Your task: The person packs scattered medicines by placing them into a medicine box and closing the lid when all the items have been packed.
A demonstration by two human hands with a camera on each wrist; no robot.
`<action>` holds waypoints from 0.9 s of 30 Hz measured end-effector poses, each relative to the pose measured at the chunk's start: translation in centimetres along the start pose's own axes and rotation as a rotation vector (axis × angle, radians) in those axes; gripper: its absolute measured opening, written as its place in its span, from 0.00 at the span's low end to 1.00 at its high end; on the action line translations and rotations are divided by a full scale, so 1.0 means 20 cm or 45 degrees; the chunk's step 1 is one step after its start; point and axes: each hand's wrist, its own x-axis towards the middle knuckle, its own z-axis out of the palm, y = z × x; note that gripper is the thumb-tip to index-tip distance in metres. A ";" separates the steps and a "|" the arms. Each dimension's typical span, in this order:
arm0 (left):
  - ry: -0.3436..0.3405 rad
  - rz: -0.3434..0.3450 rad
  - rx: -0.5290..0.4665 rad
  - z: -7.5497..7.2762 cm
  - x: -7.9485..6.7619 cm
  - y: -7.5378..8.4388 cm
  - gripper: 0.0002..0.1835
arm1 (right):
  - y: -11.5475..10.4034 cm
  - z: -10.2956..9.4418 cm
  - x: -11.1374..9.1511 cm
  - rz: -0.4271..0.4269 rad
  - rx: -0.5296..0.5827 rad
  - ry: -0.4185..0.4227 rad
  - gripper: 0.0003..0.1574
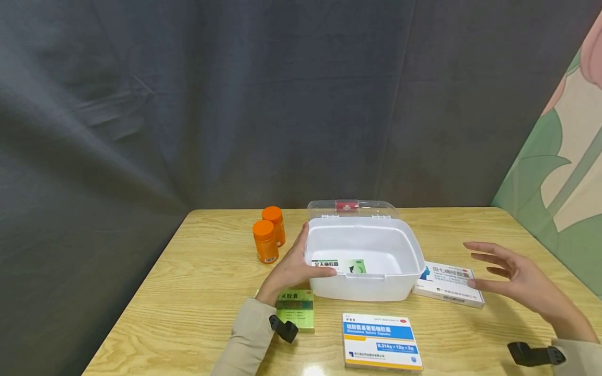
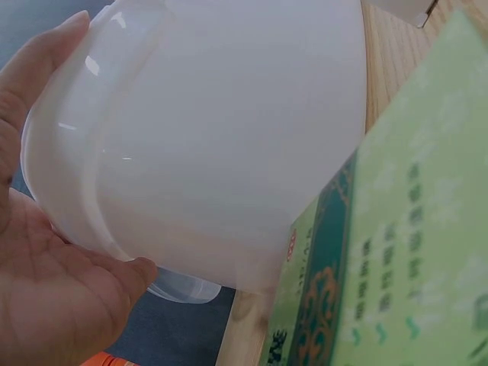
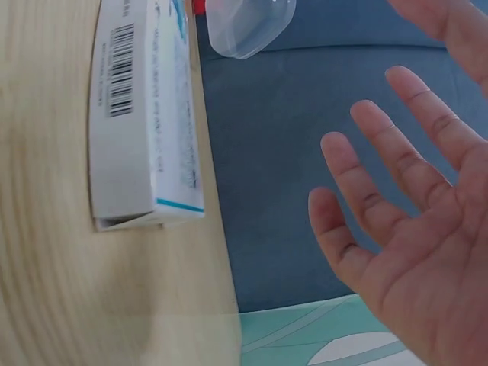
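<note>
A white plastic medicine storage box (image 1: pixel 359 289) stands mid-table, its clear lid (image 1: pixel 371 209) tipped back behind it. My left hand (image 1: pixel 293 263) grips its left end, with the thumb over the front rim. Inside lies a white-and-green medicine box (image 1: pixel 352 266). My right hand (image 1: pixel 527 279) hovers with spread fingers over the right end of a white medicine box (image 1: pixel 451 287); in the right wrist view nothing is in its palm. A green medicine box (image 1: pixel 296 313) lies below my left wrist, partly covered by it.
Two orange bottles (image 1: pixel 266 245) stand at the back left of the wooden table (image 1: pixel 188 292). A blue-and-white medicine box (image 1: pixel 382 342) lies near the front. A dark curtain (image 1: pixel 301 104) hangs behind, and a flower-patterned surface (image 1: pixel 564 172) is at the right.
</note>
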 end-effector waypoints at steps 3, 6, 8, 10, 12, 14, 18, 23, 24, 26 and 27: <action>0.003 -0.002 0.005 0.00 0.00 0.00 0.64 | 0.03 0.01 -0.01 0.025 0.022 -0.016 0.42; 0.003 0.011 -0.007 0.00 0.00 0.00 0.65 | 0.05 0.01 -0.02 0.043 0.007 -0.055 0.41; 0.004 0.014 -0.015 0.00 0.00 0.00 0.65 | 0.07 0.02 -0.02 0.065 0.006 -0.068 0.40; 0.004 0.030 -0.028 0.00 0.00 -0.01 0.66 | 0.09 0.02 -0.02 0.065 -0.001 -0.088 0.40; 0.009 0.027 -0.018 0.00 0.00 -0.01 0.66 | 0.11 0.04 -0.02 0.077 0.023 -0.094 0.40; 0.007 0.030 -0.016 0.00 0.00 -0.01 0.65 | 0.13 0.05 -0.02 0.086 0.022 -0.102 0.40; 0.007 0.019 0.009 0.00 0.00 -0.01 0.65 | 0.17 0.07 -0.02 0.119 0.017 -0.106 0.39; 0.004 0.020 0.007 0.00 0.01 -0.01 0.65 | 0.19 0.07 -0.02 0.149 0.035 -0.109 0.39; 0.000 0.021 -0.002 0.00 0.01 -0.01 0.65 | 0.19 0.08 -0.02 0.163 0.028 -0.110 0.39; -0.003 0.016 -0.010 0.00 0.01 -0.01 0.64 | 0.20 0.08 -0.02 0.181 0.003 -0.115 0.39; -0.007 0.021 -0.013 0.00 0.01 -0.01 0.64 | 0.20 0.08 -0.02 0.199 -0.011 -0.122 0.40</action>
